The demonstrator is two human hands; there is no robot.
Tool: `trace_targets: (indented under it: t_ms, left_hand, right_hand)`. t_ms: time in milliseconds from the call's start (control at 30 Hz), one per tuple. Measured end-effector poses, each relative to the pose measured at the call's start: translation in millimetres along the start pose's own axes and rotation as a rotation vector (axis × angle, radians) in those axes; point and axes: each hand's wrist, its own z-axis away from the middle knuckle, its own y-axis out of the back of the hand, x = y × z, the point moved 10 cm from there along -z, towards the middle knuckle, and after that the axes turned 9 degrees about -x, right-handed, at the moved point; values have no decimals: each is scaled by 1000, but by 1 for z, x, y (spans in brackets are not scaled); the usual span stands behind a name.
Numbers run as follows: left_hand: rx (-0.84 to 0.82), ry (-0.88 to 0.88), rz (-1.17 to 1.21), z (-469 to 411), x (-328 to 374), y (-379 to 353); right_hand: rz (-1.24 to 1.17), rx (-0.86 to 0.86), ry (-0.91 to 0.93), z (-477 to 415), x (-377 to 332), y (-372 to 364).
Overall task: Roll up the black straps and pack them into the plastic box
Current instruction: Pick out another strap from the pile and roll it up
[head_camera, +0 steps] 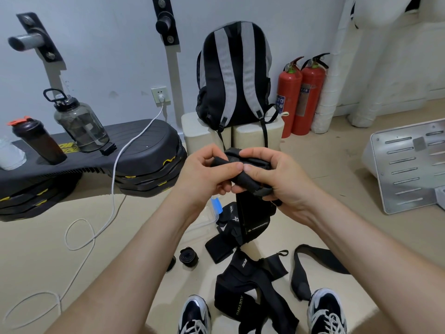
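Both hands hold one black strap (244,180) in front of me, partly rolled. My left hand (204,174) pinches its rolled end and my right hand (272,174) grips the other side, with the loose tail hanging down below. The clear plastic box (208,219) with a blue clip lies on the floor under my left wrist, mostly hidden. A finished black roll (188,256) sits on the floor beside it, and a second roll (171,263) peeks out from behind my left forearm. Several loose black straps (243,280) lie spread between my shoes.
A backpack (234,75) stands on beige blocks ahead. Stacked black step platforms (144,150) with two bottles are at left. A white cable (113,179) trails across the floor. Two red fire extinguishers (301,92) stand at the wall; a white metal panel (409,165) lies at right.
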Motion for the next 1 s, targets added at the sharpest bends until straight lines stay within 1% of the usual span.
trace_targets:
  t_ms: [100, 167, 233, 333, 400, 433, 633, 833, 1000]
  left_hand:
    - [80, 28, 23, -2, -7, 7]
    - [79, 32, 6, -3, -9, 8]
    - [12, 14, -27, -4, -8, 2]
    - [-135, 1, -7, 0, -4, -6]
    - [-203, -8, -32, 2, -2, -6]
    - [-209, -19, -41, 1, 0, -5]
    - [-152, -94, -53, -1, 4, -5]
    - [-110, -129, -98, 1, 11, -8]
    - [-91, -150, -60, 2, 13, -5]
  right_hand:
    - [-37, -39, -10, 2, 0, -5]
    - [-79, -61, -4, 1, 1, -8]
    - [-113, -20, -2, 1, 3, -3]
    - [-123, 47, -17, 2, 3, 7]
    - [-127, 53, -20, 3, 2, 9]
    - [-137, 46, -19, 3, 3, 9]
    - [-193, 31, -19, 3, 2, 6]
    - [-54, -32, 24, 5, -6, -2]
    - [3, -31, 40, 4, -9, -1]
